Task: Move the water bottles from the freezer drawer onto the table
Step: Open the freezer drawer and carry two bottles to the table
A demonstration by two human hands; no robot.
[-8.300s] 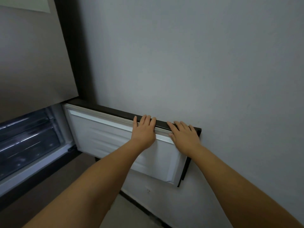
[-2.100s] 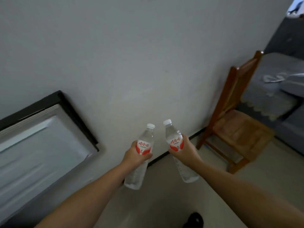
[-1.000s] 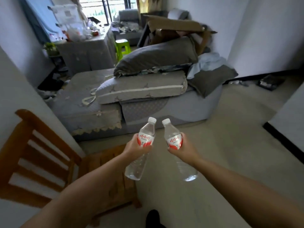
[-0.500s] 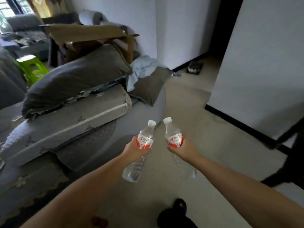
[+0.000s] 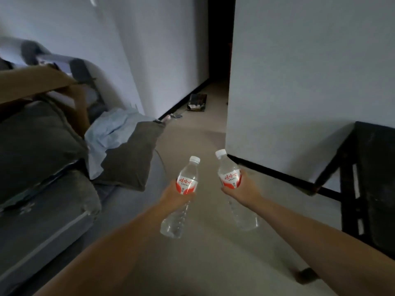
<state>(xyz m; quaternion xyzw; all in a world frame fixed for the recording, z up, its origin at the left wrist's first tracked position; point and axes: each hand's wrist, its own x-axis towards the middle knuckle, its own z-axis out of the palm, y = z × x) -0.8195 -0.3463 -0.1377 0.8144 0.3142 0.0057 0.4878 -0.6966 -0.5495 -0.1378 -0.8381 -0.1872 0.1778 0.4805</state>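
Both bottles (image 5: 186, 184) (image 5: 230, 178) are showing clear glossy plastic with paper-like labels; cushions (image 5: 128, 154) are appearing matt cloth; table (image 5: 376, 178) is looking dark, matt.

I see two bare forearms, no sleeves reaching them; the left hand (image 5: 171, 194) and right hand (image 5: 242, 189) wear no gloves, rings or watch.

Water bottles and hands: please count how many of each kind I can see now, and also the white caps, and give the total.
Water bottles: 2, the left bottle and the right bottle
Hands: 2, the left hand and the right hand, each holding one bottle
White caps: 2, the left cap and the right cap
Total: 6
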